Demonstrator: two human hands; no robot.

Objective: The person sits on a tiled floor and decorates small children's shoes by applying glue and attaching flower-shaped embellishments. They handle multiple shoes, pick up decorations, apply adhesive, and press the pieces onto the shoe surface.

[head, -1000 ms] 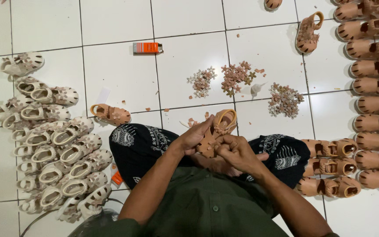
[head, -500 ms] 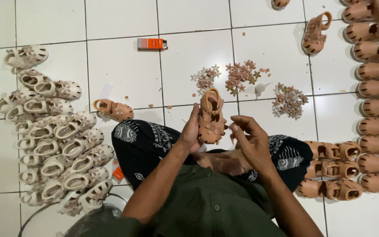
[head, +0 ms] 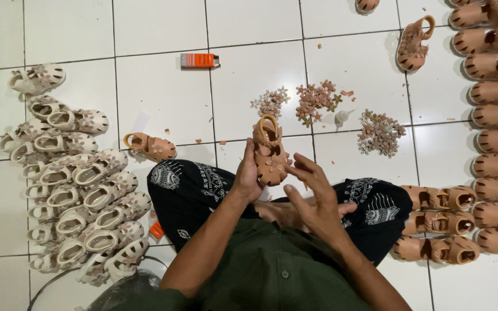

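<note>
The left hand [head: 248, 175] grips one small tan sandal [head: 269, 151] up over the lap, and a flower sits on its toe. The right hand [head: 318, 198] is open beside it, fingers spread, holding nothing. Best to hold the sandal still and press that flower flat. Three little flower piles [head: 316, 101] lie on the floor (one orange box [head: 199, 60] too), and one tan sandal [head: 150, 147] lies alone

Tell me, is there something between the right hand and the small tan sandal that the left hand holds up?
Nothing visible does. The left hand grips the tan sandal from its left side, and the right hand is open just to the right of it, fingers spread near the sandal's toe, with only bare tile floor showing in the gap.
</note>
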